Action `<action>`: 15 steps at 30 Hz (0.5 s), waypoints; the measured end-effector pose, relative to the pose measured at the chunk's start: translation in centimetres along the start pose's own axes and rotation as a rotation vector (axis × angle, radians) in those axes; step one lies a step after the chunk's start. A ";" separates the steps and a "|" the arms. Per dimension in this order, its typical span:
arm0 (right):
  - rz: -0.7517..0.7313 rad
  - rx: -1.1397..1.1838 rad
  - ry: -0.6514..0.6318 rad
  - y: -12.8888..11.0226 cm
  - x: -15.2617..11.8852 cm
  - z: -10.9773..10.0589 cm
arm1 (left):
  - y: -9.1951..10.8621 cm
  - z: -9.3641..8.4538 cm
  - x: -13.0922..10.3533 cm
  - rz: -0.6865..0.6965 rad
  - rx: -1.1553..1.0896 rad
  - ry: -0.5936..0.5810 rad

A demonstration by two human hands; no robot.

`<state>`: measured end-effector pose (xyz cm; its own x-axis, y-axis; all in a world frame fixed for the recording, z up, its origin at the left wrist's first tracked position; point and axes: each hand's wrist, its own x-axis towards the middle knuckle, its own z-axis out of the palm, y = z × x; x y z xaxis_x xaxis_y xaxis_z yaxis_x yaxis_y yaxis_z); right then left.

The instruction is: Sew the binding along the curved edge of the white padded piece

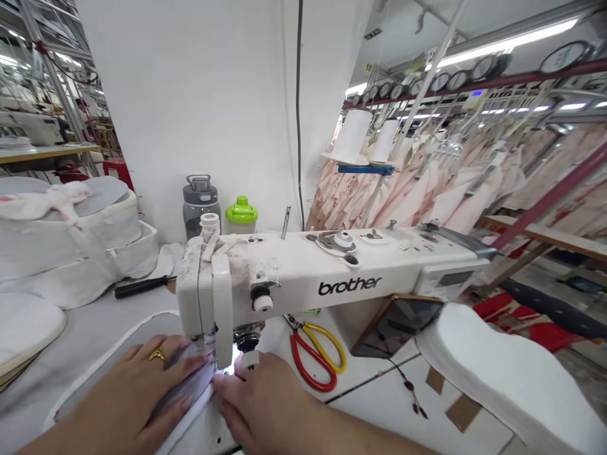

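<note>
A grey fabric piece (190,385) with a white edge is pressed flat on the machine bed, directly under the head of the sewing machine (303,278). The left hand (137,392) is laid on top of it, fingers spread and flat, nothing gripped; a ring is worn on one finger. The right hand (260,404) is set just beside it on the right, fingertips resting at the white edge, also flat and not clenched.

The piece's long axis is seen to run from the lower left up toward the needle area, which is hidden behind the machine head. Both sets of fingertips are pointed that way, and the seam edge lies between the two hands. The right hand is slightly nearer the presser foot.

Red and yellow scissors (315,354) are lying just right of the needle, apart from both hands.
</note>
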<state>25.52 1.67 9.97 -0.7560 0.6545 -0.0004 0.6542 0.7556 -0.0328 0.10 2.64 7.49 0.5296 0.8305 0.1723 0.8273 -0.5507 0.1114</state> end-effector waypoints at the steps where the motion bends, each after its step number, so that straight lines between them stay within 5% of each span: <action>1: 0.008 0.001 0.001 0.0 0.0 0.0 | 0.4 -0.3 0.1 -0.021 0.000 -0.030; 4: 0.049 0.011 0.006 0.0 0.1 0.1 | 1.5 0.0 0.1 -0.081 0.051 -0.062; 9: -0.010 0.022 0.099 0.2 -0.1 0.7 | 2.7 2.5 -0.1 -0.058 0.211 0.155; 15: -0.014 0.019 0.090 0.3 0.0 1.0 | 0.7 3.5 -1.7 0.098 0.143 0.273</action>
<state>25.70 1.82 8.95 -0.7598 0.6439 0.0902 0.6422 0.7649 -0.0508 0.40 1.10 3.85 0.5540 0.7105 0.4340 0.8032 -0.5932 -0.0542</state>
